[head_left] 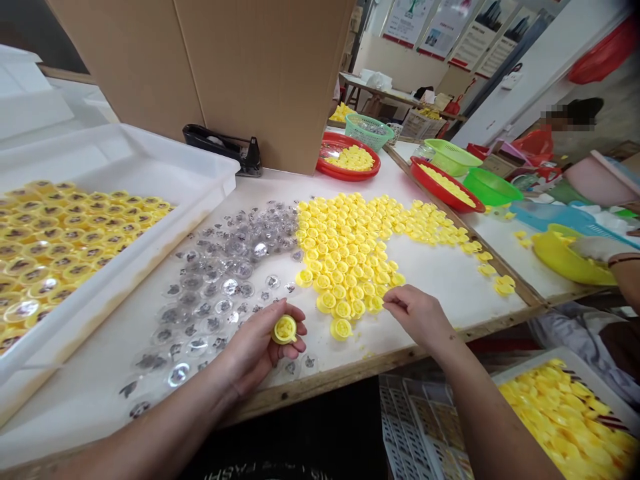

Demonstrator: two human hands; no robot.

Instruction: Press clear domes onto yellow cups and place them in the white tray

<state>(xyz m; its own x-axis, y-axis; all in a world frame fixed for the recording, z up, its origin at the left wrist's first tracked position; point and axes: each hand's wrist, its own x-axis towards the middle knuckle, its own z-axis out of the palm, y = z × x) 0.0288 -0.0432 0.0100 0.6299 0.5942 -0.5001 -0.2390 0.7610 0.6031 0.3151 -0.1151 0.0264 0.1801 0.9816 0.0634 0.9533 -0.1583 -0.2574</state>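
Left grip: the left hand [263, 341], palm turned up, holds a small round yellow plastic cup-shaped piece [285, 329] between thumb and curled fingers, its open face up.
Right grip: the right hand [419, 319] has thumb and forefinger pressed together at the near edge of the yellow pile; cannot tell whether anything is pinched between them.
Yellow pile: many matching yellow plastic pieces [345, 250] lie face up between and beyond the hands, on the white tabletop [430, 267].
Discs: clear round plastic discs with dark printed figures [243, 269] spread left of the pile.
Tray: a deep white plastic tray [220, 167] at far left contains rows of yellow pieces with printed faces.
Behind: a black tape dispenser [220, 148] stands beside a tall brown cardboard box [265, 80].
Right side: another person's gloved hand [595, 248] is at a yellow plastic bowl [560, 265].
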